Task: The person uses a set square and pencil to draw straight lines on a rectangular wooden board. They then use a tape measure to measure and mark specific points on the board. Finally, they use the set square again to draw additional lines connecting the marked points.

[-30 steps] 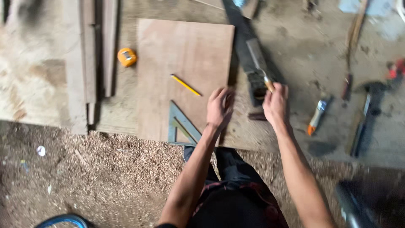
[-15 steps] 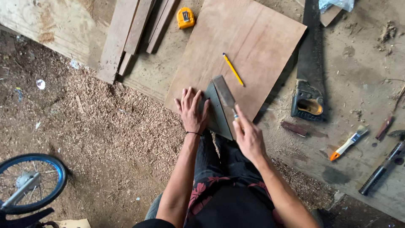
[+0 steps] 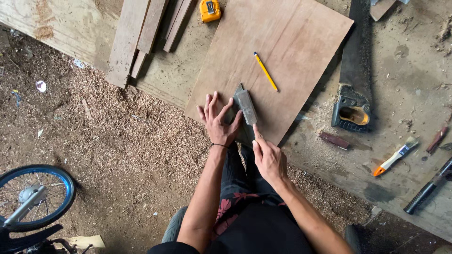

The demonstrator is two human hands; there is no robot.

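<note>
The left hand [image 3: 219,120] lay flat, fingers spread, on a grey metal square [image 3: 241,113] at the near edge of the brown plywood sheet [image 3: 278,51]. The right hand [image 3: 269,157] touched the grey rectangular block [image 3: 246,106] with its index finger extended, other fingers curled.

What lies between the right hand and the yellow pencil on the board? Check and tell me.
Only the grey sharpening block lies partly between. It sits just past the right hand, whose fingertip touches its near end; the yellow pencil lies beyond it on bare plywood board.
</note>
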